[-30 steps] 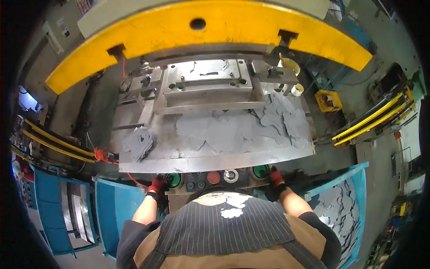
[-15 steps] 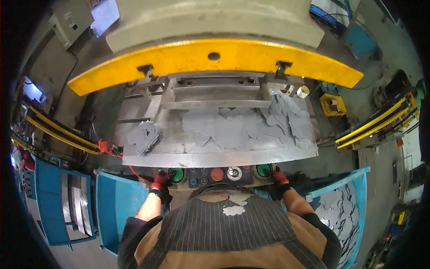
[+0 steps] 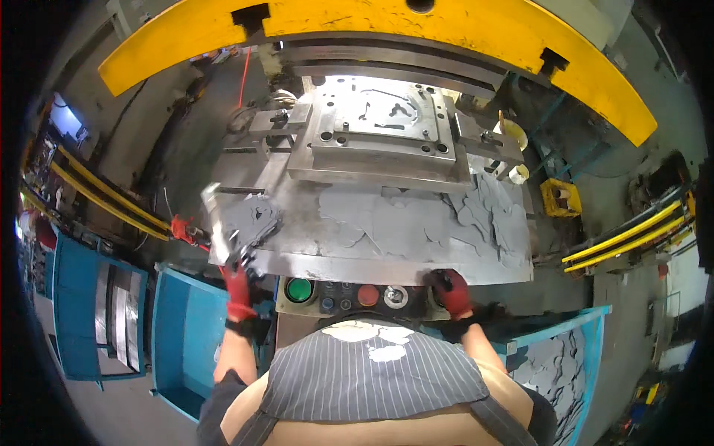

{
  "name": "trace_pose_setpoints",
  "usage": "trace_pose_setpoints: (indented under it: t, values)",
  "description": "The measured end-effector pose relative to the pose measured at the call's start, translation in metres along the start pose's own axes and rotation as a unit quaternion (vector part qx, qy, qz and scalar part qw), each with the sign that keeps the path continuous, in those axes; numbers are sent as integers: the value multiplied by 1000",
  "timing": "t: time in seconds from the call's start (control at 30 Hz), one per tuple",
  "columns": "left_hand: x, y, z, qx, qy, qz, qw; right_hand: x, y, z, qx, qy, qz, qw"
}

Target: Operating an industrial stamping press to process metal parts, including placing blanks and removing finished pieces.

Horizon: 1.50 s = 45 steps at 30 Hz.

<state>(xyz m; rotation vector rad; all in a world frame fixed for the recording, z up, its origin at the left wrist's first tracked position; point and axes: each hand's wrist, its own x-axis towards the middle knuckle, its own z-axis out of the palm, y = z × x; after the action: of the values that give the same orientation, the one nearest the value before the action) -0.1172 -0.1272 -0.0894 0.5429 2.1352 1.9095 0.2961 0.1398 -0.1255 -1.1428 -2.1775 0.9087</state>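
Note:
My left hand [image 3: 239, 286], in a red and black glove, is closed around a long silvery tool [image 3: 217, 219]. The tool is smeared by motion, so its exact kind is unclear; it rises over the plate's left front edge. My right hand [image 3: 451, 291], gloved alike, is at the plate's front edge above the right end of the control panel [image 3: 346, 297]. Its dark fingertips blur together and hide what lies beneath. Grey flat cut pieces lie spread [image 3: 379, 215] across the metal plate [image 3: 297, 264], with a stack [image 3: 256, 219] at left and a pile [image 3: 494, 219] at right.
Beyond the plate sits a steel die [image 3: 383, 141] under the raised yellow press ram [image 3: 372, 18]. A green button [image 3: 299, 290] and a red button [image 3: 368, 295] are on the panel. Blue bins [image 3: 178, 342] flank me; the right bin [image 3: 595, 357] holds grey pieces. Yellow rails [image 3: 625, 234] stand at right.
The yellow ram has risen, baring the die. Both hands have left the green buttons and moved up toward the plate. The silvery tool now shows raised in my left hand.

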Motion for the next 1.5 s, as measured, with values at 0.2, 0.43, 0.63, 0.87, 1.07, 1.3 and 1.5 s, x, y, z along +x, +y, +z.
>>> trace_pose_setpoints:
  t: [0.2,0.43,0.63,0.87,1.07,1.3,1.5]
  values:
    - [43,136,169,-13,-313,75,947,18,-1,22,6,9,48,999]
    - [125,116,297,231,-308,216,897,18,-10,18,25,-5,46,999]
    - [140,104,310,73,-351,203,911,19,-6,19,13,0,85,996]
    - [116,126,294,22,-297,213,931,18,-7,25,-61,36,75,995]
    - [115,145,303,155,-269,235,921,19,-8,21,-44,28,60,997]
    - [122,135,322,253,-294,226,894,18,11,27,-77,33,68,994]
    - [119,127,318,116,-310,209,920,19,6,28,-75,22,72,994]
